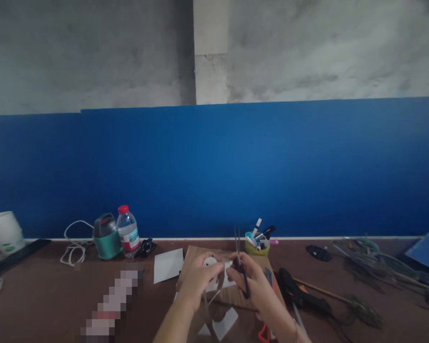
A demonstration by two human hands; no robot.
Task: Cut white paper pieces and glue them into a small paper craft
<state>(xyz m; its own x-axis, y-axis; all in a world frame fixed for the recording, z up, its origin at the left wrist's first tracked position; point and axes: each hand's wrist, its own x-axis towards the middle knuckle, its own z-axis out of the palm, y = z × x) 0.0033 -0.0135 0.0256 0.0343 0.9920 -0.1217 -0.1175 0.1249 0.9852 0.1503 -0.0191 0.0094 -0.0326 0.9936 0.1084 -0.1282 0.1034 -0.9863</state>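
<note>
My left hand (200,278) is closed around a small white round piece (210,261) with dark marks on it; its material is too blurred to tell. In my right hand (252,281) is a pair of dark tweezers (238,245), its two thin prongs pointing up and slightly apart. White paper (229,274) shows between the hands, partly hidden by the fingers. Both hands are above a brown cardboard sheet (189,255). White paper scraps (226,324) lie in front of it. A thin strip (205,307) hangs below my left hand.
A yellow-green pen cup (252,248) stands behind the cardboard. To the right are a black glue gun (300,295), red-handled scissors (263,333) and tangled wiry stems (372,267). On the left stand a water bottle (127,233), a teal container (107,245) and a white cup (5,232).
</note>
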